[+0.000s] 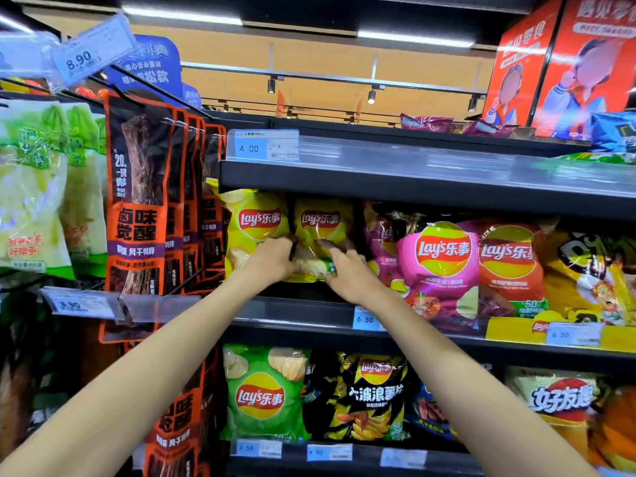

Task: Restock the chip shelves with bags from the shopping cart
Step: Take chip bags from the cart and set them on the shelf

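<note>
**Both hands on yellow chip bags, middle shelf**

Both arms reach forward to the middle shelf. The left hand lies against the lower front of the left yellow Lay's bag; its fingers curl toward the gap between the two yellow bags, and their tips are hidden there. It appears to grip the bag's inner edge, though the contact itself cannot be made out. The right hand rests on the lower part of the right yellow Lay's bag, fingers bent and pressed into the foil; the thumb is out of sight, so whether it pinches the bag or only pushes on it cannot be told. Both bags stand upright, side by side and touching, at the left end of the shelf. Their tops are cut off by the shelf above.

Just right of them stand a pink Lay's bag and an orange-red Lay's bag, the pink one overlapping a purple bag behind it that is mostly hidden. A price tag reading 6.50 sits on the shelf edge, partly covered by the right forearm.

The lower shelf carries a green Lay's bag and a black wavy-chip bag. Hanging orange-and-black snack pouches fill the pegs at left. The shopping cart is out of frame. Print on the far-right bags is blurred.
</note>
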A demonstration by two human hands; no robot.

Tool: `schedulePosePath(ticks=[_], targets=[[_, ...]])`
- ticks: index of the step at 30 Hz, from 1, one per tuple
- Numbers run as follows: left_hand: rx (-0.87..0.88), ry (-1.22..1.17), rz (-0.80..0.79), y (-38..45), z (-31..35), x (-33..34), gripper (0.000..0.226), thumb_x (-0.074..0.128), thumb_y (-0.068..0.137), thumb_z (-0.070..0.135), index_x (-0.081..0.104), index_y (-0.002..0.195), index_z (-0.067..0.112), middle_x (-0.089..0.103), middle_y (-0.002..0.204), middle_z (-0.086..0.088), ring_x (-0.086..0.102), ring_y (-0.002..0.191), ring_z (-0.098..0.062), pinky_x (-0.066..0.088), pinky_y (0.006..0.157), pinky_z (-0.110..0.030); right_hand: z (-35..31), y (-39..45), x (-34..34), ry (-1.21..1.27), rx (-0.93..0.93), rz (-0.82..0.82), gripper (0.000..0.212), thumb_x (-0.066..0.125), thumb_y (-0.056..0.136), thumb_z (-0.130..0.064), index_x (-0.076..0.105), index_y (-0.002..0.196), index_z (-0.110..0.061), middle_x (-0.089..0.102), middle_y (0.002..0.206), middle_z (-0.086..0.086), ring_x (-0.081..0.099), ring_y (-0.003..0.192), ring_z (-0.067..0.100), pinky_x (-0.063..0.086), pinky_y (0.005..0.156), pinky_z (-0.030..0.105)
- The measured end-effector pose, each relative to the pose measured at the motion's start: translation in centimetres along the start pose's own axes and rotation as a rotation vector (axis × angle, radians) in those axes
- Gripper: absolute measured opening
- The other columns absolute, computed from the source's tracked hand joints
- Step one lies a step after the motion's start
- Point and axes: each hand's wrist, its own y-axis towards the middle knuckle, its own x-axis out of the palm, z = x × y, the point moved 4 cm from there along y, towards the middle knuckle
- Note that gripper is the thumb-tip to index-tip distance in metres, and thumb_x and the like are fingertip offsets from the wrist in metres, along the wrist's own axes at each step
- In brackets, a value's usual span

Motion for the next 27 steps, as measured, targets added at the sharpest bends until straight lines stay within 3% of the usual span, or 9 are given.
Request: schedulePosePath(ticks=[4,9,15,22,27], targets=[[-0.017,-0.082,-0.025,-1.1,-0.2,-0.4,0.04,0.072,0.087,0.038,0.058,0.105,0.005,0.066,0.11,-0.014,0.063,0.103,-0.032,0.05,0.083,-0.039,0.0,0.0,0.2,0.026,-0.005,-0.029,0.067,0.054,0.099,-0.02,0.018,0.156,-0.027,0.038,0.142,0.022,0.033,0.135,0.042,0.035,0.107,0.045],[0.015,-0.038,0.008,-3.6,0.3,-1.1,0.055,0.069,0.089,0.032,0.049,0.134,0.007,0.067,0.12,-0.011,0.057,0.118,-0.032,0.048,0.094,-0.045,0.0,-0.8,-0.1,0.08,-0.043,-0.064,0.062,0.053,0.099,-0.025,0.023,0.154,-0.019,0.033,0.146,0.02,0.034,0.137,0.04,0.036,0.11,0.044],[0.013,0.184,0.107,-6.9,1.8,-2.8,0.045,0.06,0.093,0.035,0.046,0.133,0.021,0.064,0.119,-0.012,0.06,0.11,-0.038,0.052,0.086,-0.049,-0.3,-3.5,-1.3,0.139,-0.119,-0.035,0.053,0.05,0.101,-0.029,0.031,0.148,-0.016,0.041,0.146,0.017,0.042,0.133,0.038,0.042,0.105,0.048],[-0.072,0.276,0.189,-14.3,3.0,-4.1,0.045,0.058,0.093,0.027,0.048,0.136,0.024,0.057,0.127,-0.008,0.06,0.11,-0.037,0.054,0.077,-0.047,-2.8,-8.9,-1.9,0.206,-0.34,0.094,0.035,0.05,0.101,-0.022,0.049,0.135,-0.015,0.048,0.144,0.008,0.044,0.131,0.03,0.037,0.102,0.036],[-0.151,0.337,0.178,-22.0,1.4,-4.1,0.048,0.057,0.092,0.022,0.046,0.138,0.024,0.056,0.126,-0.004,0.059,0.11,-0.033,0.05,0.071,-0.041,-6.0,-12.7,1.1,0.217,-0.432,0.017,0.024,0.048,0.102,-0.028,0.05,0.125,-0.022,0.053,0.127,0.002,0.05,0.115,0.026,0.046,0.088,0.04]])
